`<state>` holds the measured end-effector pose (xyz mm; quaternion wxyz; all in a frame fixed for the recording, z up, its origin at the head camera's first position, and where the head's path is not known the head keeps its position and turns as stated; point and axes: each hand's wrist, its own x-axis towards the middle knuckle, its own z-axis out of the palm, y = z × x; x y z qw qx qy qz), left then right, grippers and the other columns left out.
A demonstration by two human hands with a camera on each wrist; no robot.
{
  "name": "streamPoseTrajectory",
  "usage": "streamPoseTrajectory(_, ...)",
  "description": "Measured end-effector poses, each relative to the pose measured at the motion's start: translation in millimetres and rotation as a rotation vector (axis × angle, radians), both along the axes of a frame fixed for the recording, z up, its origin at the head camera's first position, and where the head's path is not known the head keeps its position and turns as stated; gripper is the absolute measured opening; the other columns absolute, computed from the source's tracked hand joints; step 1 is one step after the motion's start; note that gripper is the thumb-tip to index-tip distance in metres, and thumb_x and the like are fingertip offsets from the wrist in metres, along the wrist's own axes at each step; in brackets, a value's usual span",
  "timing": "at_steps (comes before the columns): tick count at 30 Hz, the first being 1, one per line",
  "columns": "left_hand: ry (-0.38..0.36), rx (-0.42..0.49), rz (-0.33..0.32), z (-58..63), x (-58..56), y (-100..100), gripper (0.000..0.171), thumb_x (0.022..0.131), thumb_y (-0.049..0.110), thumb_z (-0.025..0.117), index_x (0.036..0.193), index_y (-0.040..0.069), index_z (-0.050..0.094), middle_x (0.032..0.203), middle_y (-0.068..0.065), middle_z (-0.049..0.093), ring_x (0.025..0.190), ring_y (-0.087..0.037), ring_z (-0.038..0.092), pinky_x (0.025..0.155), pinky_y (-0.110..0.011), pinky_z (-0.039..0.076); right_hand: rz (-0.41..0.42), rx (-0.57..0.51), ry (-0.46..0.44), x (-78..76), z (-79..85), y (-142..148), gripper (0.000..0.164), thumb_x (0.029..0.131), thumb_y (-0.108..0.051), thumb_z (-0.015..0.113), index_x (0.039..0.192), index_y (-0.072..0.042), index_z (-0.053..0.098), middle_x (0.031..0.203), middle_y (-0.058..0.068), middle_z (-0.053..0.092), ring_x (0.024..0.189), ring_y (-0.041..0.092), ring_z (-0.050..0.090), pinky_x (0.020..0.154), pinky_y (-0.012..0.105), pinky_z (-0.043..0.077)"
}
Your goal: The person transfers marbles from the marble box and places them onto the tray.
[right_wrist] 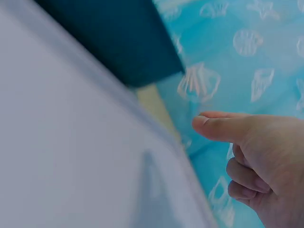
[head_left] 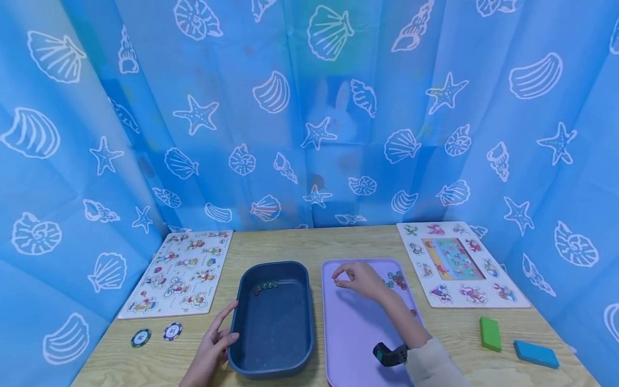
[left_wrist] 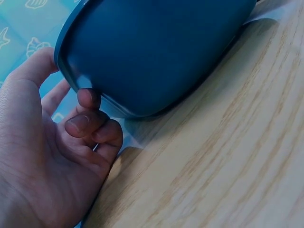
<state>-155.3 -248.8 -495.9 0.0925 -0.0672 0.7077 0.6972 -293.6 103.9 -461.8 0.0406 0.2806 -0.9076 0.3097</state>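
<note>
A dark blue plastic basin [head_left: 271, 349] stands on the table, with a row of several small glass marbles [head_left: 266, 285] near its far end. My left hand [head_left: 213, 344] holds the basin's left side; in the left wrist view its fingers [left_wrist: 88, 123] are curled at the rim. Over the left part of a lilac tray [head_left: 348, 333], my right hand [head_left: 360, 279] pinches a small marble [head_left: 336, 280] between thumb and forefinger, mostly hidden by the fingertips. Green and red marbles [head_left: 397, 279] lie at the tray's right side, and a lone red one [head_left: 413, 312] lies nearer me.
A picture puzzle board [head_left: 179, 274] lies at the left, another board [head_left: 464, 269] at the right. Two poker chips [head_left: 172, 331] are left of my left hand. A green block [head_left: 490, 334] and a blue block [head_left: 535, 353] lie at the right. A shell-patterned curtain [head_left: 309, 134] hangs behind.
</note>
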Motion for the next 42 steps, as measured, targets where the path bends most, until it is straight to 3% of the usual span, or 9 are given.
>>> streamPoseTrajectory(6,0.015,-0.023,0.022,-0.8,-0.6,0.9,0.06,0.084,0.021,0.057,0.135,0.036,0.031,0.072,-0.008,0.058,0.044,-0.01,0.038,0.043,-0.021,0.031,-0.062,0.039,-0.044,-0.3,-22.0,23.3,0.011,0.077,-0.018,0.069,0.088,-0.019,0.069,0.053,-0.007,0.04,0.048,0.008,0.034,0.047,0.021,0.029)
streamPoseTrajectory(14,0.016,-0.027,0.025,-1.8,0.5,1.3,0.059,0.085,0.021,0.057,0.136,0.035,0.03,0.068,-0.006,0.056,0.043,-0.011,0.037,0.043,-0.021,0.031,-0.097,0.049,-0.063,4.8,-30.0,27.4,0.016,0.077,-0.017,0.069,0.092,-0.021,0.069,0.052,-0.007,0.038,0.046,0.007,0.032,0.046,0.021,0.029)
streamPoseTrajectory(18,0.003,-0.025,0.029,-1.8,1.3,1.5,0.059,0.085,0.02,0.056,0.136,0.036,0.03,0.065,-0.004,0.054,0.043,-0.011,0.037,0.043,-0.021,0.031,-0.077,0.003,-0.032,7.5,-17.6,12.4,0.017,0.079,-0.019,0.067,0.096,-0.022,0.068,0.05,-0.007,0.034,0.043,0.006,0.029,0.044,0.02,0.028)
streamPoseTrajectory(24,-0.023,-0.055,0.065,-0.8,0.4,1.2,0.061,0.081,0.015,0.055,0.135,0.037,0.032,0.06,0.0,0.046,0.045,-0.012,0.036,0.044,-0.023,0.031,-0.002,-0.068,0.008,9.7,16.5,-26.5,0.016,0.083,-0.021,0.063,0.098,-0.021,0.068,0.048,-0.006,0.03,0.042,0.007,0.026,0.042,0.022,0.026)
streamPoseTrajectory(28,-0.011,-0.045,0.07,-1.8,-0.8,1.7,0.063,0.08,0.01,0.052,0.133,0.036,0.034,0.057,0.002,0.035,0.045,-0.012,0.034,0.043,-0.023,0.031,0.064,-0.059,0.047,11.7,36.0,-54.7,0.015,0.084,-0.023,0.062,0.098,-0.022,0.067,0.047,-0.007,0.028,0.041,0.007,0.024,0.042,0.022,0.025)
streamPoseTrajectory(32,-0.003,-0.044,0.063,-3.0,-1.7,2.3,0.061,0.08,0.011,0.053,0.133,0.037,0.034,0.057,0.002,0.037,0.045,-0.013,0.035,0.043,-0.023,0.031,0.13,-0.009,0.067,11.8,50.1,-82.6,0.016,0.085,-0.026,0.061,0.099,-0.022,0.067,0.048,-0.007,0.029,0.042,0.009,0.027,0.044,0.022,0.025)
streamPoseTrajectory(37,0.012,-0.059,0.056,-3.1,-1.6,2.1,0.06,0.082,0.016,0.056,0.133,0.037,0.034,0.056,0.002,0.037,0.044,-0.012,0.035,0.043,-0.022,0.031,0.189,0.076,0.062,4.4,56.3,-117.2,0.017,0.085,-0.027,0.06,0.1,-0.024,0.066,0.056,-0.005,0.041,0.05,0.012,0.038,0.049,0.021,0.03)
streamPoseTrajectory(40,0.015,-0.063,0.047,-2.4,-1.8,1.4,0.06,0.082,0.017,0.056,0.134,0.037,0.033,0.055,0.002,0.038,0.043,-0.012,0.035,0.043,-0.022,0.031,0.211,0.111,0.031,-1.8,55.7,-136.7,0.016,0.085,-0.026,0.06,0.1,-0.025,0.066,0.077,-0.007,0.059,0.064,0.01,0.049,0.059,0.02,0.039)
streamPoseTrajectory(42,0.01,-0.064,0.041,-2.1,-1.7,1.2,0.061,0.082,0.018,0.056,0.135,0.037,0.032,0.055,0.002,0.038,0.043,-0.012,0.035,0.043,-0.022,0.031,0.23,0.13,0.01,-5.8,53.8,-147.9,0.016,0.085,-0.026,0.06,0.1,-0.025,0.066,0.088,-0.007,0.062,0.067,0.01,0.05,0.064,0.021,0.041)
